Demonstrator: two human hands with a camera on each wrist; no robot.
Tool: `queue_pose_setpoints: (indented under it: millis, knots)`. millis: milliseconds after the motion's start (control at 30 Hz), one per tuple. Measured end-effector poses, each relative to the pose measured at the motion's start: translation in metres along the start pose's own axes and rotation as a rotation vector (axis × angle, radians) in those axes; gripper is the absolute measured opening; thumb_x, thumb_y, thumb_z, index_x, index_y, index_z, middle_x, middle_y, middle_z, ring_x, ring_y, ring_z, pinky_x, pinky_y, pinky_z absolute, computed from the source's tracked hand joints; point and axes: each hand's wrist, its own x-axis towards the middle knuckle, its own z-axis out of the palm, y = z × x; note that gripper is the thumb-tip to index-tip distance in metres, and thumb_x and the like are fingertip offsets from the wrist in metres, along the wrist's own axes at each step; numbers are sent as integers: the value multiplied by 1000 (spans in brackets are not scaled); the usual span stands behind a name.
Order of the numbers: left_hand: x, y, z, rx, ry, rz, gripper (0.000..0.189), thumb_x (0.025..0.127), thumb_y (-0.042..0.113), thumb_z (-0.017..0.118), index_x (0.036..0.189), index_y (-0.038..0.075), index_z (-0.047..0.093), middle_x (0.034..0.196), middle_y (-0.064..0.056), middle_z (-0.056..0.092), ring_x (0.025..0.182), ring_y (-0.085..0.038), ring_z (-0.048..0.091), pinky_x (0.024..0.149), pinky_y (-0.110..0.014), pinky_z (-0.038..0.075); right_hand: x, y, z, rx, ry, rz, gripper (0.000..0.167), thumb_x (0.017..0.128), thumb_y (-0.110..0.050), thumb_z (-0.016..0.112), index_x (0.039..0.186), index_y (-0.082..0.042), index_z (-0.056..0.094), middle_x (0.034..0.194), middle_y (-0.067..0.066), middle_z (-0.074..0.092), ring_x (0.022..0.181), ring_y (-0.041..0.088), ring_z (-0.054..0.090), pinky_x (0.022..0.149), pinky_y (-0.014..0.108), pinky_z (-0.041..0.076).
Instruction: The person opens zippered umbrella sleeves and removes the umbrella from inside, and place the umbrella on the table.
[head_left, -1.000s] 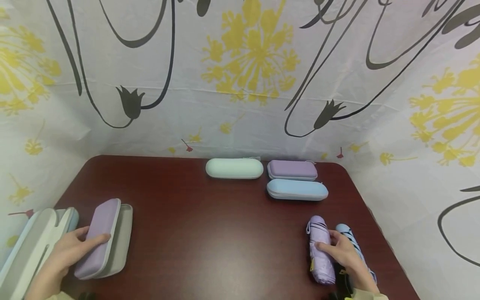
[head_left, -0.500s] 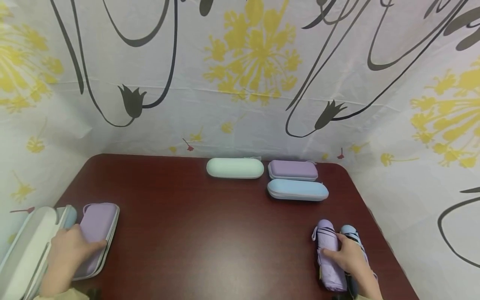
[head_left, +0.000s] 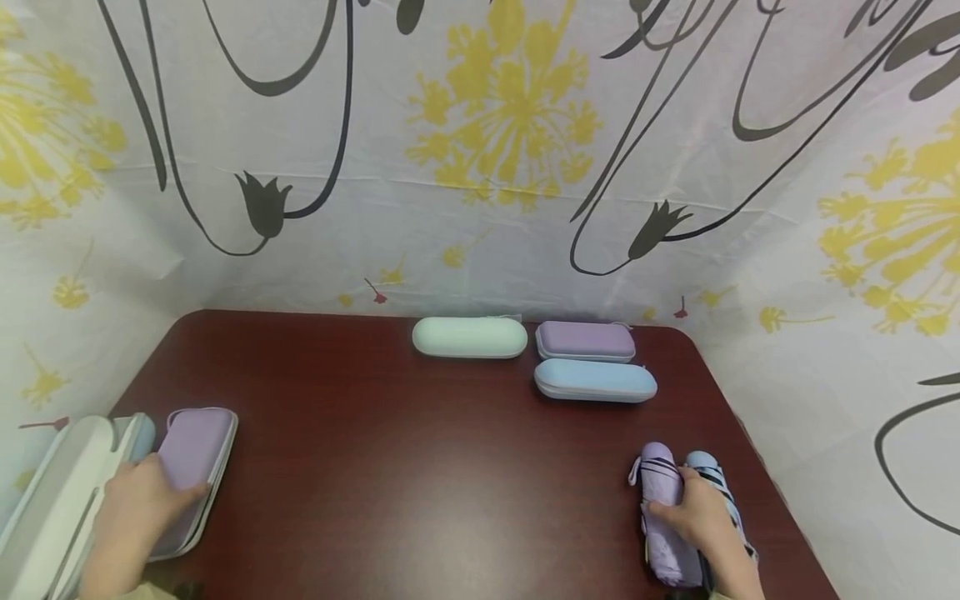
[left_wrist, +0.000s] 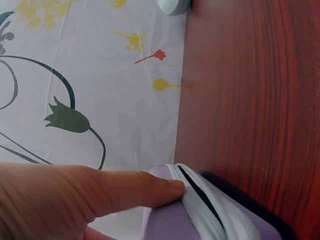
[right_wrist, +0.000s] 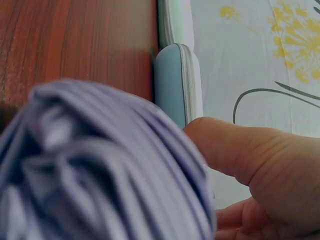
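Note:
My left hand grips the purple zip case at the table's left side, thumb on its right edge. In the left wrist view the thumb presses by the case's white zip edge, where a dark narrow gap shows between the halves. On the right, my right hand holds a folded purple umbrella, its strap loop at the far end. A light blue folded umbrella lies right beside it, partly hidden by the hand. The purple umbrella's gathered cloth fills the right wrist view's lower left.
Pale open cases with light linings lie left of the left hand. Along the back edge of the dark table stand a mint case, another purple case and a light blue case. A patterned cloth hangs behind.
The purple case's lid, raised a second ago, has come down onto its base, and the case sits further left. The purple umbrella has shifted right and nearer, against the blue one.

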Motion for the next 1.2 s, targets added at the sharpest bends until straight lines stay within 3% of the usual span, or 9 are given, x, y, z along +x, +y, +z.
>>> queue_pose_setpoints:
  millis: [300, 567, 833, 1100, 1200]
  knots:
    - [-3, -2, 5, -20, 101, 45, 70, 66, 25, 78, 103, -25, 46, 86, -41, 47, 75, -54, 50, 58, -56, 43, -1, -3, 1, 38, -17, 31, 80, 71, -20, 76, 121, 22, 30, 106, 42, 50, 97, 52, 52, 79, 56, 44]
    - [-7, 1, 11, -34, 198, 79, 68, 69, 21, 75, 109, -26, 45, 101, -44, 42, 89, -61, 42, 73, -64, 38, -1, -9, 1, 29, -43, 38, 79, 73, -18, 75, 123, 23, 30, 113, 44, 47, 103, 54, 50, 83, 57, 43]
    - [-9, 1, 15, -78, 284, 110, 58, 70, 15, 71, 109, -21, 49, 108, -40, 45, 95, -58, 41, 80, -64, 35, 1, -11, 3, -23, -11, 37, 83, 73, -22, 77, 128, 20, 31, 123, 43, 40, 110, 55, 43, 87, 60, 39]
    - [-6, 19, 22, -156, 431, 297, 43, 65, 3, 72, 100, -18, 57, 99, -39, 53, 91, -54, 49, 79, -60, 37, -3, -22, 2, 2, 91, -23, 77, 74, -14, 75, 128, 21, 33, 122, 42, 41, 113, 53, 40, 93, 61, 35]
    - [-4, 32, 25, -205, 442, 349, 40, 64, 0, 73, 99, -17, 59, 97, -37, 55, 90, -52, 52, 76, -58, 39, -4, -30, 2, 2, 112, -48, 73, 77, -15, 73, 128, 20, 34, 123, 41, 41, 114, 53, 40, 93, 60, 36]
